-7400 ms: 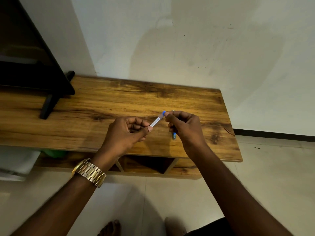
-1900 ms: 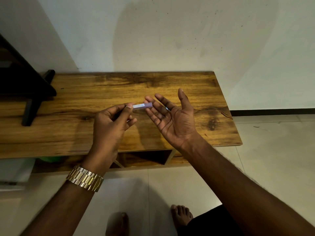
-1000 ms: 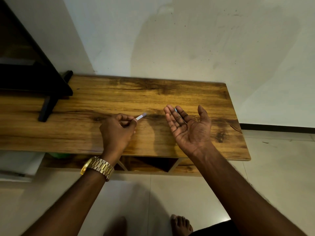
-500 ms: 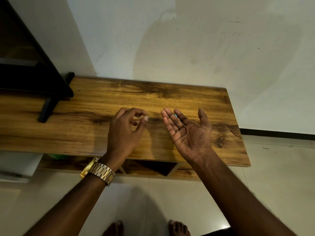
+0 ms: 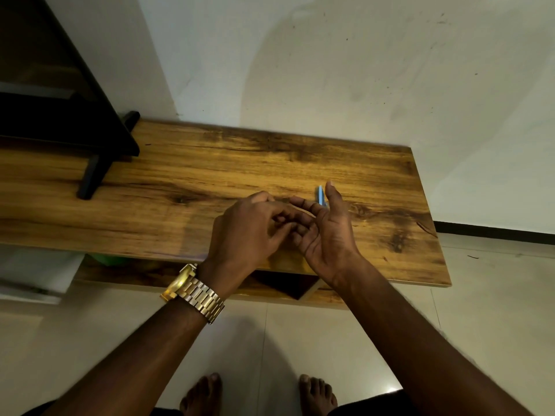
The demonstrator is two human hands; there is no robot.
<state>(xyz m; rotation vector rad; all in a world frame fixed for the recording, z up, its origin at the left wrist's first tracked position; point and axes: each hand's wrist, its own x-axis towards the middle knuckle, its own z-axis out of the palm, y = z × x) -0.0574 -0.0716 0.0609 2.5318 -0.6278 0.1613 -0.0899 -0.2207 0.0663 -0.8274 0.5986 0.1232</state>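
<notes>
My right hand is held palm up over the wooden table, its fingers loosely bent and the thumb pointing up. A thin light-blue pen part shows just behind its fingers, beside the thumb; whether it lies on the hand or on the table is unclear. My left hand, with a gold watch on the wrist, has its fingers curled and touching the fingers of my right hand. What, if anything, sits between the left fingers is hidden.
A black stand with a dark screen above it occupies the table's left end. The white wall runs along the table's far edge. Below the top there is an open shelf. My bare feet stand on the tiled floor.
My left hand has moved right and now meets the right hand's fingers. The clear tube it pinched a second ago is out of sight. The right hand stays palm up.
</notes>
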